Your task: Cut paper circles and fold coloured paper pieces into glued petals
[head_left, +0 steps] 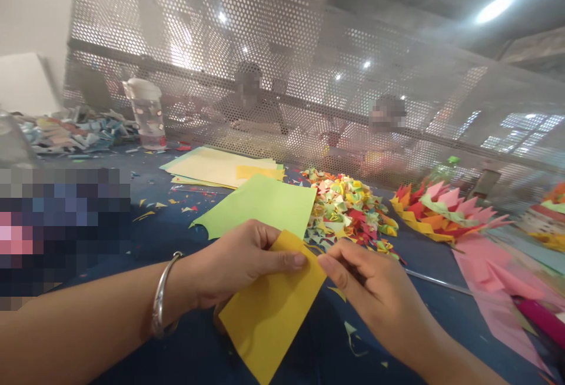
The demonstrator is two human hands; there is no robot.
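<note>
And here's the yellow paper (273, 311), lower centre of the frame: a plain, matte piece with straight edges, tilted so one corner points down at the bottom edge. Left hand (247, 264) on it, grip pressed together, thumb flat across the upper part, fingers tucked behind. Over to the right hand (375, 282), grip drawn in tight, thumb and forefinger pinching the paper's right-hand edge! Beyond them, a light green sheet (265, 205) lies on the dark blue tabletop (168, 238), a heap of colourful paper pieces (353, 202) beside it, right of centre.
</note>
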